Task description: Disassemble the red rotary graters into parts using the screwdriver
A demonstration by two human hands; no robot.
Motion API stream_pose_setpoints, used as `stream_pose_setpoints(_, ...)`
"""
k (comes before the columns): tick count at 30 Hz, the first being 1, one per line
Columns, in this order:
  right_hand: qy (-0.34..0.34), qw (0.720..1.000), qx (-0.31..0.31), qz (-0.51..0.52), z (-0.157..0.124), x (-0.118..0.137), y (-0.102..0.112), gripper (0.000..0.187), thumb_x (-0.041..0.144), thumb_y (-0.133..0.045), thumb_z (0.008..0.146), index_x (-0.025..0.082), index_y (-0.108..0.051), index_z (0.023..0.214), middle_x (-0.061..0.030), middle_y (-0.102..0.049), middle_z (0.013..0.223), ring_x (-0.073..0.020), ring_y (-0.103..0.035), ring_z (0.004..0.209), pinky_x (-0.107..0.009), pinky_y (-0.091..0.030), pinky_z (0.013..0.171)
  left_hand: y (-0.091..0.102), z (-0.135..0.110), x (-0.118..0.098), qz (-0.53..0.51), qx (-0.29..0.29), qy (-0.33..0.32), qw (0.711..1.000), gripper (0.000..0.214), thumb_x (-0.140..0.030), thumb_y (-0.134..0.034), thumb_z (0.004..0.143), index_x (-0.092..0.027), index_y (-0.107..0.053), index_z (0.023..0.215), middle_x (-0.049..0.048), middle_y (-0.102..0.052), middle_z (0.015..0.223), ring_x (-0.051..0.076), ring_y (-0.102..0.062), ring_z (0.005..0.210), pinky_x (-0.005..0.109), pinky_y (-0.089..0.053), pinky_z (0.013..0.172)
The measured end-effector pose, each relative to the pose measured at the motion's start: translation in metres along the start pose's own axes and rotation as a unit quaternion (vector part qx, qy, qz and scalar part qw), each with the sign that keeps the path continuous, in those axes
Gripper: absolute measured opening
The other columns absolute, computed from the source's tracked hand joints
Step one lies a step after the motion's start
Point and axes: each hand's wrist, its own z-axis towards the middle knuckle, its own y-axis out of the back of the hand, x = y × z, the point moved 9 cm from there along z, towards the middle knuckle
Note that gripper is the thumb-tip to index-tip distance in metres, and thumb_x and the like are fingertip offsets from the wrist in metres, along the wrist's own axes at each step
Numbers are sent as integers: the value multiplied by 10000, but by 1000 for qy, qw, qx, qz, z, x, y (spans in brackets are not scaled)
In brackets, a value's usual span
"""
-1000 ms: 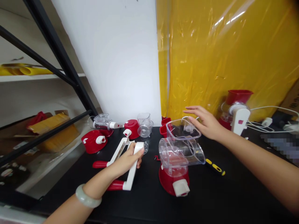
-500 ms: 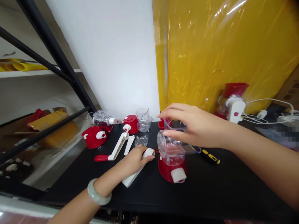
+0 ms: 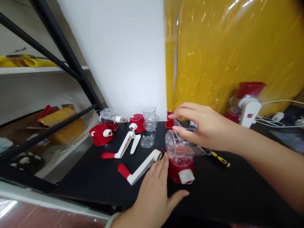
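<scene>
My right hand [image 3: 204,128] grips the clear plastic hopper body [image 3: 182,147] of a hand-crank grater that stands on a red suction base [image 3: 179,172] with a white lever. My left hand [image 3: 154,193] lies open, palm down, in front of that base, fingertips next to the round end of a white crank handle with a red grip [image 3: 140,167]. The crank lies flat on the black table, touching or almost touching the clear drum's open side. A second white crank [image 3: 121,149] lies farther left.
At the back of the black table [image 3: 225,196] are a red base [image 3: 101,134], a drum blade with white knob [image 3: 110,118], a red cup [image 3: 138,122], clear cups [image 3: 150,120] and a clear disc [image 3: 147,141]. A yellow-black screwdriver [image 3: 220,159] lies right. An assembled grater [image 3: 245,106] and cables stand far right.
My left hand has let go of the white crank, which now lies on the table by the drum, and has moved toward the red base. My right hand stays on the clear hopper.
</scene>
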Motion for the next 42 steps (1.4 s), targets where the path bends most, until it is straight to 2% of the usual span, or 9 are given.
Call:
stream_pose_setpoints(7,16,999,-21,21,-1,0,2,246,328,-569,936,143,-682,1054,-102,-686,1036,-212,-649,976,-341,-523,830,-5,5,9,-46,-86,37,995,778,-611,-713,814,-114,-531,1385,207,-704,1273,368,-700,1138,514,-624,933)
stream_pose_setpoints(15,28,995,-34,90,2,-6,1,202,264,-639,870,169,-700,1038,-78,-701,1045,-175,-664,953,-305,-541,831,-12,5,18,-128,-56,82,987,788,-496,-845,723,-143,-593,1381,194,-699,1288,379,-685,1168,520,-599,995)
stream_pose_setpoints(22,117,964,-3,238,9,-11,-1,227,182,-657,815,201,-729,1029,-46,-727,1048,-159,-684,982,-309,-550,892,-13,6,20,-152,-41,94,983,796,-431,-863,716,-140,-578,1399,200,-658,1352,369,-674,1193,508,-582,1026)
stream_pose_setpoints(26,108,958,-29,264,11,-17,17,202,177,-645,830,202,-736,1008,-50,-733,1047,-156,-689,979,-306,-560,867,-15,4,19,-150,-25,98,983,772,-441,-830,755,-159,-543,1414,202,-636,1383,376,-641,1244,532,-560,1051)
stream_pose_setpoints(29,55,968,-83,232,6,-33,48,179,206,-619,871,183,-735,1006,-63,-736,1039,-163,-689,997,-318,-547,880,-18,2,22,-171,13,117,978,799,-440,-786,800,-162,-432,1460,225,-522,1500,386,-568,1332,576,-531,1068)
stream_pose_setpoints(33,-97,978,-130,131,-15,-80,76,252,313,-645,840,156,-761,999,-78,-747,1008,-173,-684,901,-327,-532,804,-17,5,35,-222,63,153,961,881,-476,-795,781,-172,-319,1457,275,-226,1647,399,-460,1424,603,-466,1119)
stream_pose_setpoints(35,-181,972,-127,76,-30,-109,76,293,344,-660,813,152,-771,1005,-85,-752,996,-170,-677,853,-327,-523,780,-16,10,40,-243,88,150,954,934,-486,-788,788,-183,-253,1491,278,-244,1637,393,-439,1440,616,-420,1150)
stream_pose_setpoints(38,-282,952,-113,28,-55,-148,65,290,321,-668,808,139,-772,1009,-99,-756,966,-171,-682,820,-338,-527,808,-14,19,41,-290,114,135,941,978,-504,-785,789,-215,-213,1528,247,-399,1562,382,-462,1423,609,-432,1136)
stream_pose_setpoints(42,-331,940,-73,-26,-77,-175,46,283,310,-674,820,131,-766,1019,-107,-755,987,-192,-695,837,-343,-533,816,-13,30,38,-314,123,127,933,1064,-545,-844,700,-231,-260,1533,222,-422,1540,391,-470,1406,591,-432,1136)
